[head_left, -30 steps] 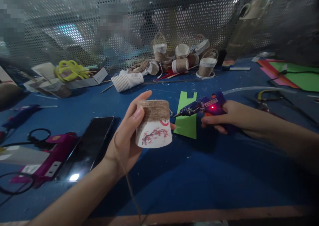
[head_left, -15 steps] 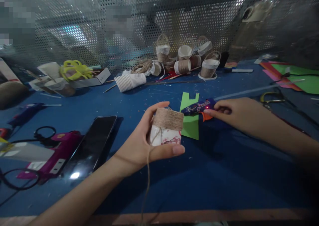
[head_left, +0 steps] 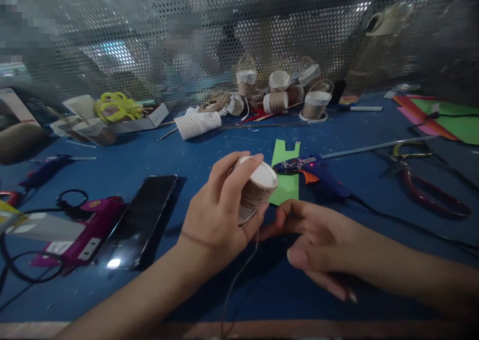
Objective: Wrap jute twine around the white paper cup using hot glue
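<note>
My left hand point(head_left: 220, 205) is wrapped round a paper cup point(head_left: 258, 190) partly wound with brown twine. The cup is tilted, its white round end facing up, and part of it is hidden behind my fingers. A loose strand of twine point(head_left: 239, 275) hangs from it toward the table's front edge. My right hand point(head_left: 318, 245) is to the right of the cup, fingers apart and slightly curled, holding nothing. Beyond it a blue glue gun point(head_left: 318, 170) with an orange trigger and a lit red light lies with its nozzle over a green paper piece point(head_left: 286, 187).
A phone point(head_left: 145, 215) and a magenta power strip point(head_left: 86, 230) with cables lie at left. Pliers point(head_left: 430, 190) with red handles lie at right. Stacked paper cups point(head_left: 196, 124), twine-wrapped baskets point(head_left: 315, 104) and coloured paper point(head_left: 449, 115) line the back, before a perforated metal screen point(head_left: 209, 40).
My right hand has let go of the glue gun and come nearer, toward the cup. My left hand has turned the cup, so its white end now faces up.
</note>
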The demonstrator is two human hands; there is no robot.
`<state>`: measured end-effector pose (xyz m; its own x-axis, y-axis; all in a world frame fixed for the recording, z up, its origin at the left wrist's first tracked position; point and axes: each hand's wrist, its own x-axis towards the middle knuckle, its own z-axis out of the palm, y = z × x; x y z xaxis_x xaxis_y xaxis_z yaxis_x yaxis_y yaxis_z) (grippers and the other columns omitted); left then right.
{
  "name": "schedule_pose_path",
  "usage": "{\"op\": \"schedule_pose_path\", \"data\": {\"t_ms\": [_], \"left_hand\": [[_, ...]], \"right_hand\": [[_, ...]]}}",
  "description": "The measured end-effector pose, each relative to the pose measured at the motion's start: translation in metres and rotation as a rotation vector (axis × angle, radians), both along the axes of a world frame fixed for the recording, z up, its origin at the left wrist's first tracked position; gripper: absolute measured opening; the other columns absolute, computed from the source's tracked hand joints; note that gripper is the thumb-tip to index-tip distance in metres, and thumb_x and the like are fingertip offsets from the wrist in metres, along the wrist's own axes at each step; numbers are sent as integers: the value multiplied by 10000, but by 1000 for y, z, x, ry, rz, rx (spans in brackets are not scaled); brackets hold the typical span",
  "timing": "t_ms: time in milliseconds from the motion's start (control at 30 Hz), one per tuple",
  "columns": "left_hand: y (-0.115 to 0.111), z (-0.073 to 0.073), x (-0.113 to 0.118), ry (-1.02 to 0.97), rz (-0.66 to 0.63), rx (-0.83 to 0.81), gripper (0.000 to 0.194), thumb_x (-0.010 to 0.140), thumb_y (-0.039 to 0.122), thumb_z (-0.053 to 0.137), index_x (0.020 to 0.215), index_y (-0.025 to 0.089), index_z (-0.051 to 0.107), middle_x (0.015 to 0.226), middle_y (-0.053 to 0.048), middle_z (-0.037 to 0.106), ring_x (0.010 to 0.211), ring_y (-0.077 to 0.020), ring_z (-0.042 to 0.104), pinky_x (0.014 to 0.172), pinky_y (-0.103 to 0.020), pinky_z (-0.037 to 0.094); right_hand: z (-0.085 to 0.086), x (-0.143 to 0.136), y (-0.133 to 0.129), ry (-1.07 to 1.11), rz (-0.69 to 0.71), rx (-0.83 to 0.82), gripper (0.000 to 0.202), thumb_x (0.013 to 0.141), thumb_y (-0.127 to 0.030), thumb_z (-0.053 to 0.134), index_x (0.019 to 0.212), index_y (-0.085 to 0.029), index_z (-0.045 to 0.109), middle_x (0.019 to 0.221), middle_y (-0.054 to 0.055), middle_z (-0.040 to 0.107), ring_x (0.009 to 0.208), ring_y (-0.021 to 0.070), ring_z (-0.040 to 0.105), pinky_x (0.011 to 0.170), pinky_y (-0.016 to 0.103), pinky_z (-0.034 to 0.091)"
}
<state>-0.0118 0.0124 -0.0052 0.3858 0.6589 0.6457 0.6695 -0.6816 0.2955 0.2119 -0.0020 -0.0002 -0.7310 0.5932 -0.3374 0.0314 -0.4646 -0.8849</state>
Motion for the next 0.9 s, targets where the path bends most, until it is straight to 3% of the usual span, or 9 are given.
{"op": "schedule_pose_path", "data": {"t_ms": [67,100,233,400,467,567,700,800,900], "left_hand": [[-1,1,1,34,6,23,762,846,179,752,1486,282,350,1479,-128,503,1358,-273,543,1083,-380,502],[-1,1,2,43,7,28,754,852,181,748,1484,279,350,1480,-132,507,1356,-274,550,1064,-372,515],[-1,-1,3,67,16,56,719,884,222,733,1488,277,347,1468,-146,526,1335,-294,574,999,-377,550],[-1,-2,4,90,24,82,703,900,235,724,1489,304,346,1462,-149,535,1310,-312,595,986,-411,558],[-1,-2,4,85,21,64,711,904,246,724,1496,326,338,1465,-135,533,1318,-311,588,997,-421,555],[0,-3,5,53,12,-1,723,901,248,723,1503,332,333,1476,-126,523,1347,-310,563,995,-421,560],[3,-5,5,-22,16,-181,746,871,244,734,1499,327,340,1468,-111,523,1325,-308,574,951,-415,577],[3,-5,5,-91,-9,-302,766,828,259,763,1484,303,369,1484,-114,513,1335,-318,558,991,-426,553],[3,-4,5,-161,-30,-397,731,808,232,754,1448,270,403,1446,-119,543,1288,-311,582,1029,-430,511]], "right_hand": [[-1,-2,1,120,-2,-107,476,816,-362,858,1116,-255,503,1267,58,689,413,-32,506,360,119,352],[0,-2,2,136,-3,-139,508,805,-346,872,1117,-247,484,1345,86,661,414,-49,508,362,101,358],[-1,1,1,161,28,-207,555,789,-312,893,1138,-240,467,1362,130,680,413,-47,537,371,80,419],[-6,0,-2,201,59,-254,578,755,-225,914,1139,-243,483,1372,100,669,463,-35,587,383,68,465],[-7,0,-2,248,82,-264,555,752,-214,913,1074,-246,462,1294,58,702,460,-36,565,386,67,467],[-8,-1,-2,317,109,-235,481,809,-247,871,1031,-252,445,1017,-25,745,434,-27,505,397,74,451],[-7,-1,-4,169,11,-103,326,940,-429,728,1066,-252,486,603,-131,563,369,6,338,358,94,315],[-4,-2,-5,10,-92,85,284,1002,-496,617,1113,-255,517,532,-143,465,407,41,295,387,138,261],[0,-1,-5,-111,-165,334,311,1014,-528,575,1009,-217,589,564,-110,437,485,64,343,450,192,288]]}}
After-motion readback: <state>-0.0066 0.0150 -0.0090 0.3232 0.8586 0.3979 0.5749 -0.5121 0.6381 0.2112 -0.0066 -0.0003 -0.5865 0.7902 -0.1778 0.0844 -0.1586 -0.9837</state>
